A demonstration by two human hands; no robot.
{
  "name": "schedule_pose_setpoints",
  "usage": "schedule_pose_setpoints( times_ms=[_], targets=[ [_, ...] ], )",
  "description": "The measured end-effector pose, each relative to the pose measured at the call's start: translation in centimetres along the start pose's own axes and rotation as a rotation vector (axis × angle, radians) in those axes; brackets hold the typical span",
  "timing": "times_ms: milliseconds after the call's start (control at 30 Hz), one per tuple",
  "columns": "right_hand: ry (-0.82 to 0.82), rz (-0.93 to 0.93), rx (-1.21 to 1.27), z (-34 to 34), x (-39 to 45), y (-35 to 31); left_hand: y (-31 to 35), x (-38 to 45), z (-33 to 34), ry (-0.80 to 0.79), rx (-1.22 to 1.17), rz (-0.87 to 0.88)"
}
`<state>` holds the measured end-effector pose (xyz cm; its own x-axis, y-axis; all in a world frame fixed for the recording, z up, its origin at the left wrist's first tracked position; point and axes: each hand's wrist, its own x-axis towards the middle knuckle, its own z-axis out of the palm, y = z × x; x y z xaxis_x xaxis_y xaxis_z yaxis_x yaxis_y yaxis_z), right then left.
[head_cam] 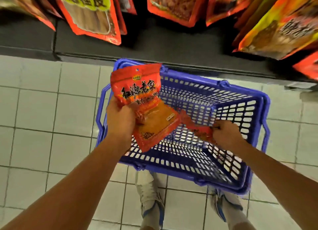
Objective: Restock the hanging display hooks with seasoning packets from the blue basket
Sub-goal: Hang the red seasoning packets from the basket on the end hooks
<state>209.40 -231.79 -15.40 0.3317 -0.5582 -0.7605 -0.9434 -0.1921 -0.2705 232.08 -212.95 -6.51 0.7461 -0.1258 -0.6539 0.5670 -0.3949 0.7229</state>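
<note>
The blue basket (254,112) sits on the tiled floor (34,109) below hanging packets (93,12). The left hand (120,121) grips a bunch of red seasoning packets (137,86) over the basket's left side — the right hand (225,133) pinches another red packet (199,128) inside it.

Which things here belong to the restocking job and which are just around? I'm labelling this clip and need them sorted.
Part of the job:
- blue basket on the floor
- red seasoning packets gripped in the left hand
- another red packet pinched by the right hand
- hanging packets on the display above

Just around:
- tiled floor
- dark shelf base
- the person's shoes
</note>
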Motion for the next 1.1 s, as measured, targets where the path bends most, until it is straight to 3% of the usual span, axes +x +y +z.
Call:
schedule_pose_setpoints(
  times_ms=[67,133,233,333,467,567,667,833,1100],
  targets=[
    [0.041,0.071,0.061,-2.7,-3.0,0.2,2.3,-2.3,-0.7,-0.018,0.008,0.035],
    [0.033,0.139,0.329,-5.4,-6.6,-0.5,4.5,-5.0,-1.5,-0.032,0.040,0.070],
    [-0.080,0.237,0.846,-9.4,-12.8,-3.0,7.7,-9.9,-2.4,-0.098,0.071,0.066],
    [-0.219,0.308,1.118,-13.2,-18.8,-5.3,11.0,-15.3,-3.0,-0.169,0.077,0.052],
    [-0.340,0.222,1.253,-19.8,-26.5,-6.6,16.0,-23.0,-2.8,-0.122,0.033,0.120],
    [-0.436,0.015,1.417,-26.6,-32.8,-6.1,20.8,-29.3,-2.0,-0.049,-0.053,0.185],
    [-0.368,-0.260,1.549,-34.0,-38.7,-5.3,26.1,-36.2,-0.7,-0.095,-0.106,0.222],
    [-0.263,-0.455,1.321,-46.0,-49.1,-6.4,35.6,-46.7,1.7,-0.245,-0.208,0.340],
    [0.314,-0.783,1.095,-60.4,-62.1,-8.1,49.7,-59.7,3.1,-0.394,-0.221,0.646]
  ],
)
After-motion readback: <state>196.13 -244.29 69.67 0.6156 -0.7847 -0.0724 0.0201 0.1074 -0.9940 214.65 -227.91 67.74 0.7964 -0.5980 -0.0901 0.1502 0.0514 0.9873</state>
